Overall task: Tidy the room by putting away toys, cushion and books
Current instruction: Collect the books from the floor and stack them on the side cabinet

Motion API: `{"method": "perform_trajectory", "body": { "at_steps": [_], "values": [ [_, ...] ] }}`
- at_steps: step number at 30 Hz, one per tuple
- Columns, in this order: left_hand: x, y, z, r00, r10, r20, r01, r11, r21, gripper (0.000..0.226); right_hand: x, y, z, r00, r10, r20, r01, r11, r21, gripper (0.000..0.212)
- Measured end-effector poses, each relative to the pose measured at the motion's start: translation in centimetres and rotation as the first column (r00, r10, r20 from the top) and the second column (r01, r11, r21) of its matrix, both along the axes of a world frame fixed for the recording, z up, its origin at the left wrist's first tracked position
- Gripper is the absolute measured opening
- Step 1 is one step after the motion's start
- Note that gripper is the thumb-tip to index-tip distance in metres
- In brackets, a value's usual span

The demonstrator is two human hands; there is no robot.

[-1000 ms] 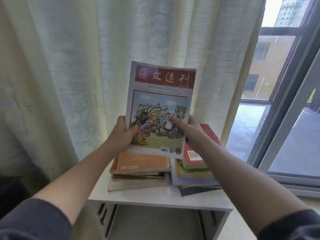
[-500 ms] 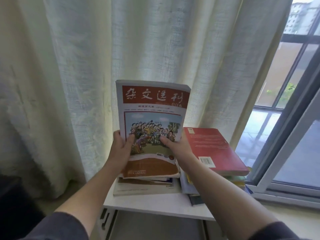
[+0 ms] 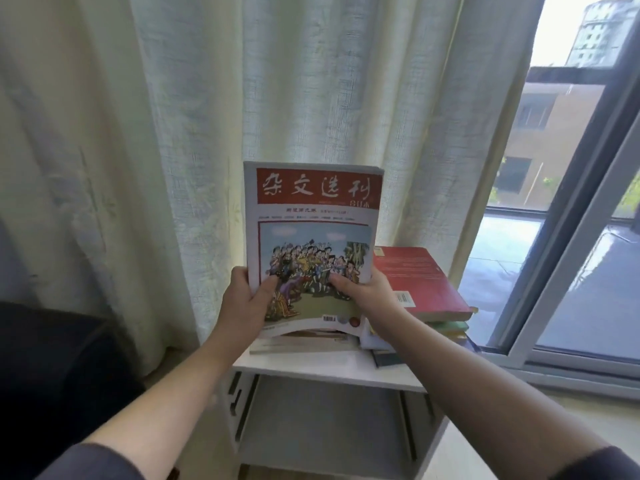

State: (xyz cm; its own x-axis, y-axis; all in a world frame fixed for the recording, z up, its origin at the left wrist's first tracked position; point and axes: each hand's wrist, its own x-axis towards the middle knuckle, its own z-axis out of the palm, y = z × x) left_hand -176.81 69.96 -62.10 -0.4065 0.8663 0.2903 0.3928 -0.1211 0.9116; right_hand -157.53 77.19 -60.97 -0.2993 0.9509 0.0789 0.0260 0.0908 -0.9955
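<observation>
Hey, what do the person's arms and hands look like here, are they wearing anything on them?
The left hand and the right hand are bare, with no gloves, rings or watch showing. The forearms are uncovered too. Dark grey sleeves, plain and without markings, show only at the bottom corners of the picture: the left sleeve and the right sleeve.

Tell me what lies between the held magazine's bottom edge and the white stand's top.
A short stack of books lies there, below the magazine and on the stand, in the head view.
</observation>
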Motion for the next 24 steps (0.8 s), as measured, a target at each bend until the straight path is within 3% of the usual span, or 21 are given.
{"method": "perform_trajectory", "body": {
  "at_steps": [5,14,18,24],
  "values": [
    [1.2,-6.4,-1.2,0.996,-0.068,-0.062,0.062,0.993,-0.098,0.03,2.8,-6.0,-2.1,0.999,0.042,-0.032,-0.044,0.997,-0.064,0.028],
    [3.4,-15.2,-9.0,0.994,-0.093,0.062,0.109,0.932,-0.347,0.06,5.1,-15.1,-11.1,0.999,0.014,0.036,-0.003,0.955,-0.298,0.024],
    [3.8,-17.3,-12.9,0.996,-0.037,0.076,0.068,0.88,-0.47,0.042,5.4,-17.7,-14.3,0.998,0.025,0.055,-0.002,0.919,-0.395,0.03],
    [3.8,-19.0,-17.0,0.996,-0.003,0.092,0.06,0.782,-0.621,0.045,5.5,-20.3,-18.9,0.991,0.033,0.128,0.042,0.839,-0.542,0.038]
  ]
}}
